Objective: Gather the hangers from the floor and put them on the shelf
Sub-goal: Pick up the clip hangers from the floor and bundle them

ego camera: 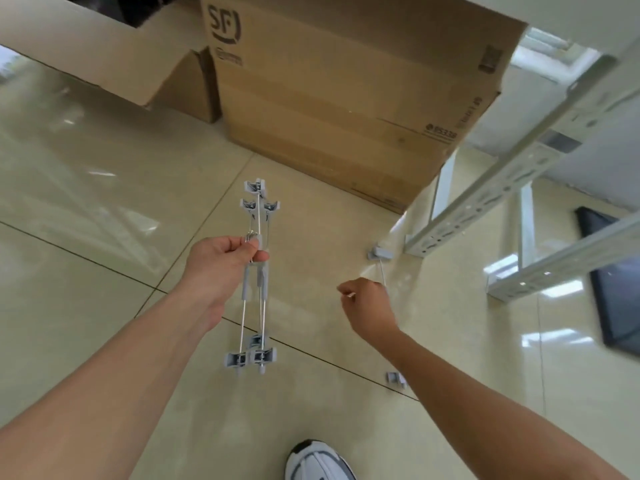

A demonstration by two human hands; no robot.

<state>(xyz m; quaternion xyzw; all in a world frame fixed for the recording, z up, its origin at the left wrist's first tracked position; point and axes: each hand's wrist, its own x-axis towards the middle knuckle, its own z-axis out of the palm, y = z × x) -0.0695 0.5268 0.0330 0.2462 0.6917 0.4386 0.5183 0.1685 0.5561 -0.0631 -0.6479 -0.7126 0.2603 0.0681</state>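
My left hand [221, 261] is shut on a bunch of grey clip hangers [254, 282], held by their hooks above the floor; clips show at both ends of the thin metal bars. My right hand [369, 306] is closed over the middle of another grey clip hanger [380, 254] that lies on the tiles, one clip beyond my knuckles and the other clip [396, 380] near my forearm. Whether it has left the floor is unclear. The white metal shelf [519, 168] stands at the right.
A large cardboard box [346, 98] stands ahead, with an open box [138, 57] to its left. A dark flat panel [613, 282] lies under the shelf at the right. My white shoe [317, 460] is at the bottom. Glossy beige tiles cover the floor.
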